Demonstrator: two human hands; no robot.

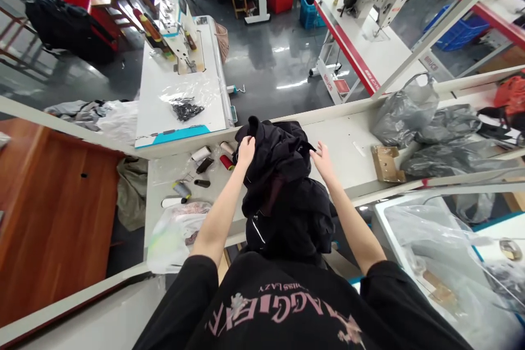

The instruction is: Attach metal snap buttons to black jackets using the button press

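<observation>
A heap of black clothing [283, 153] lies crumpled on the white shelf in front of me and spills over its near edge toward my body. My left hand [246, 152] is closed on the heap's upper left part, its fingers curled into the cloth. At the heap's right side my right hand [322, 159] pinches a bit of black fabric between thumb and fingers. A thin white strip [258, 229] shows on the lower folds. How many garments make up the heap I cannot tell.
Left of the heap lie several thread spools [200, 154] and a plastic bag [174, 235]. To the right are a small cardboard box [388, 164] and grey plastic bags [406, 112]. Beyond the shelf stand sewing machines [174, 22] on white tables.
</observation>
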